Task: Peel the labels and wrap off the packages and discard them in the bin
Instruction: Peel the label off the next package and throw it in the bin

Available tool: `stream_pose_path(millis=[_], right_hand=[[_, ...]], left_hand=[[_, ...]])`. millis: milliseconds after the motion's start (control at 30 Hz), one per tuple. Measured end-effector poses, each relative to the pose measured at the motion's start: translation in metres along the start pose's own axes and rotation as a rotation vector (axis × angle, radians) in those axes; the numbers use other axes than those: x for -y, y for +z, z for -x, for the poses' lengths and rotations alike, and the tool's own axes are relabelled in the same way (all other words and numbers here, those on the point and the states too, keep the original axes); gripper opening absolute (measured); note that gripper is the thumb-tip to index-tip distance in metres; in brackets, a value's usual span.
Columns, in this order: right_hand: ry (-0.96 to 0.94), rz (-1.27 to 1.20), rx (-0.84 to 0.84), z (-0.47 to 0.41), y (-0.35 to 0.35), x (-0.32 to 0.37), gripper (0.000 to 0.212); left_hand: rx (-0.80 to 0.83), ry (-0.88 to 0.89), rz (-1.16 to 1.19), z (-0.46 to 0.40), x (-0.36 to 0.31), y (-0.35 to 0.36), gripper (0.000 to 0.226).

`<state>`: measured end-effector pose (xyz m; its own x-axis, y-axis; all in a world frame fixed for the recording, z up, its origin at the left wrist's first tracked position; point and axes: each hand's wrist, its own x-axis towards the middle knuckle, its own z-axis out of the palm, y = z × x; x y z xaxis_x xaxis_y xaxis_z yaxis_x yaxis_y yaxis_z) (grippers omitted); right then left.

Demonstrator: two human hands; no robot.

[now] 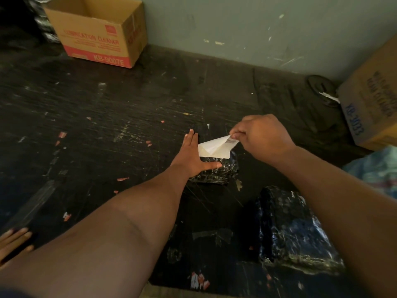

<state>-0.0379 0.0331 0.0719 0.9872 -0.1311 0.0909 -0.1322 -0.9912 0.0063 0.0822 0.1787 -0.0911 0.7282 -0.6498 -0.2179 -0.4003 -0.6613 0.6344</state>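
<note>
A small package (223,171) wrapped in shiny black plastic lies on the dark table. A white label (214,149) is partly lifted off its top. My right hand (260,136) pinches the raised corner of the label and holds it up. My left hand (193,153) lies flat with straight fingers, pressing on the package's left side, thumb across its top. A second, larger black-wrapped package (294,229) lies nearer to me on the right.
An open cardboard box (101,37) stands at the back left against the grey wall. Another cardboard box (371,104) stands at the right edge, a pale plastic bag (373,166) below it. Scraps of tape and paper litter the scratched table (107,125). Someone's fingers (12,241) show at the bottom left.
</note>
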Motion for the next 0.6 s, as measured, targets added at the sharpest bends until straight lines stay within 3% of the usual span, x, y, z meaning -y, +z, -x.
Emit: stream_pose_path(millis=[300,433,600], right_hand=[[0.006,0.019,-0.004,0.013,-0.012,-0.003,0.022],[0.161,-0.133,-0.163,0.013,-0.037,-0.009,0.021],[0.133,-0.019,-0.136,0.005,-0.081,-0.027,0.024]], left_hand=[[0.016,-0.028,-0.014,-0.001,-0.001,0.0,0.142],[0.005,-0.005,0.05,0.0,0.003,0.001,0.148],[0.055,-0.035,-0.137,0.002,-0.012,-0.007,0.147]])
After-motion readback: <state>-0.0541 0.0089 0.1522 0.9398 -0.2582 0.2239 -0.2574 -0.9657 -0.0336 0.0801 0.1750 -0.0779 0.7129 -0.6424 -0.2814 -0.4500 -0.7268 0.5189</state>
